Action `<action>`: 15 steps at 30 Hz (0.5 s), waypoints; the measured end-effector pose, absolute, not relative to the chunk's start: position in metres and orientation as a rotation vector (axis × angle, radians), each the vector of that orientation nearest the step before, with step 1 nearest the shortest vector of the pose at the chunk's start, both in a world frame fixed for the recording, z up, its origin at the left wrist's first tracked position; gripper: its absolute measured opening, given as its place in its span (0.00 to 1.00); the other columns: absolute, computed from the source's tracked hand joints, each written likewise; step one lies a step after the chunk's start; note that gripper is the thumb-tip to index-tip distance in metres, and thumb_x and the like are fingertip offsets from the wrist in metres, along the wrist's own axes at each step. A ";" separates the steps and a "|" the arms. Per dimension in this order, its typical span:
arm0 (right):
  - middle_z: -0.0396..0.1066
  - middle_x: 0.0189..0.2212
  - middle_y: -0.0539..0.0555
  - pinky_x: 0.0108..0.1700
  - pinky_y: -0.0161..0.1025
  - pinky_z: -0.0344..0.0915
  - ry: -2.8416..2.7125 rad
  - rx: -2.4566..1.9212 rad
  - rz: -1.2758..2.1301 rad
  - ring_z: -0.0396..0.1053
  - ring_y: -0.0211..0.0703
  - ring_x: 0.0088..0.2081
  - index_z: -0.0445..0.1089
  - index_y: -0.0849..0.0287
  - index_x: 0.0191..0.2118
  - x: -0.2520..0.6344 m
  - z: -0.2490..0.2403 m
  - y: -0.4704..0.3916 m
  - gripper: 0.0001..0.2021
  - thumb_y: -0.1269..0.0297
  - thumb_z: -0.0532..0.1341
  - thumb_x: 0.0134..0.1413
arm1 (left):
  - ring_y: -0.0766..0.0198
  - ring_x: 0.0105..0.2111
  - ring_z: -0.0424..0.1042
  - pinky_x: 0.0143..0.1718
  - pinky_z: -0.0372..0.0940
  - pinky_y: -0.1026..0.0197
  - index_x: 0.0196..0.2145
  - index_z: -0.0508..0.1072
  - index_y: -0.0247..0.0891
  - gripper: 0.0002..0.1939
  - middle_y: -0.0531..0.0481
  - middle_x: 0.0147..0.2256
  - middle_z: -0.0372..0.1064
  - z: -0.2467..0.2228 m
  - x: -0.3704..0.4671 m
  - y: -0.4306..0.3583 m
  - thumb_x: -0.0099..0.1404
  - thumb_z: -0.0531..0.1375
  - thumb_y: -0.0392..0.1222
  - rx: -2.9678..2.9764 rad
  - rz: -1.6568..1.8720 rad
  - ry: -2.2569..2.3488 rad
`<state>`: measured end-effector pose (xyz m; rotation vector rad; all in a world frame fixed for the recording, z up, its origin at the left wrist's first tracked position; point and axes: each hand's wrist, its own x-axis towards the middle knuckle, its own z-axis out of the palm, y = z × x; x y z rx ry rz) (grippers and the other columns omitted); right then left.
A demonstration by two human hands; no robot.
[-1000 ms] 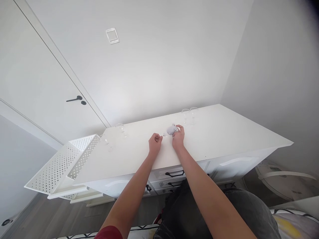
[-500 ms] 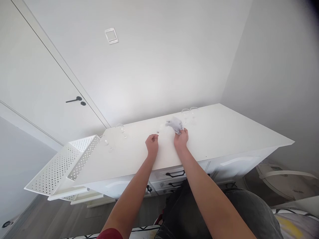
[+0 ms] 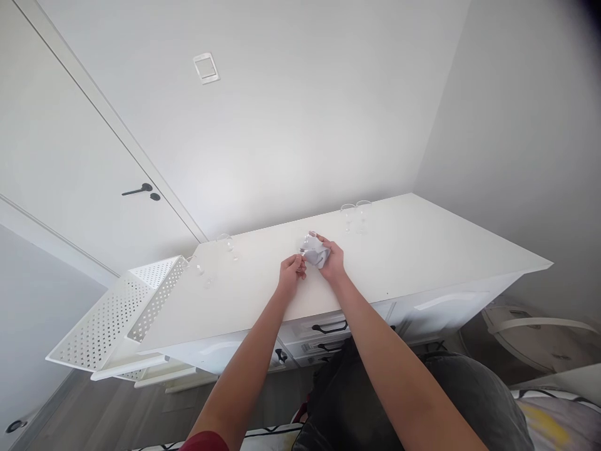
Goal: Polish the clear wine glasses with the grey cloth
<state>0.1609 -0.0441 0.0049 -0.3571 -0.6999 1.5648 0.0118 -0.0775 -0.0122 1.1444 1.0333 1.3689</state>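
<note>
My left hand (image 3: 292, 274) is closed, pinching the lower part of a clear wine glass (image 3: 308, 238) between thumb and fingers. My right hand (image 3: 333, 260) grips a light grey cloth (image 3: 317, 252) and presses it around the glass, so most of the bowl is hidden. Both hands are above the middle of the white cabinet top (image 3: 404, 250). Behind them to the right, a clear wine glass (image 3: 348, 219) stands close beside a second one (image 3: 363, 214). Over on the left are two more, a nearer wine glass (image 3: 200, 270) and a farther wine glass (image 3: 230, 245).
White perforated basket trays (image 3: 101, 319) adjoin the cabinet's left end. Drawers with a black handle (image 3: 330, 327) face me. A white door (image 3: 70, 156) with a dark lever (image 3: 137, 189) is at the left. Grey walls rise behind and right; a pale rounded object (image 3: 535, 338) stands lower right.
My right hand has moved left with the cloth, from beside the glass onto it. My left hand has shifted slightly right, still holding the glass.
</note>
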 end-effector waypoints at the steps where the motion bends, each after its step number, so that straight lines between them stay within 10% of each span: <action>1: 0.73 0.50 0.60 0.41 0.49 0.70 -0.695 -0.335 1.597 0.71 0.56 0.46 0.72 0.56 0.33 0.162 0.007 -0.046 0.11 0.56 0.61 0.46 | 0.68 0.26 0.62 0.21 0.57 0.64 0.30 0.76 0.36 0.21 0.50 0.27 0.61 -0.012 0.012 -0.078 0.61 0.67 0.60 1.125 1.342 1.017; 7: 0.73 0.54 0.55 0.41 0.46 0.71 -0.727 -0.343 1.482 0.71 0.53 0.49 0.73 0.50 0.47 0.160 0.003 -0.043 0.21 0.65 0.67 0.43 | 0.67 0.27 0.61 0.22 0.57 0.65 0.30 0.75 0.36 0.23 0.49 0.28 0.61 -0.008 0.015 -0.080 0.61 0.67 0.62 1.139 1.350 1.010; 15: 0.71 0.28 0.50 0.32 0.39 0.63 -0.829 -0.664 1.398 0.66 0.42 0.31 0.67 0.55 0.30 0.149 -0.020 -0.030 0.08 0.63 0.67 0.44 | 0.68 0.26 0.61 0.19 0.50 0.67 0.29 0.74 0.37 0.24 0.50 0.27 0.59 -0.007 0.015 -0.081 0.62 0.66 0.62 1.192 1.287 1.033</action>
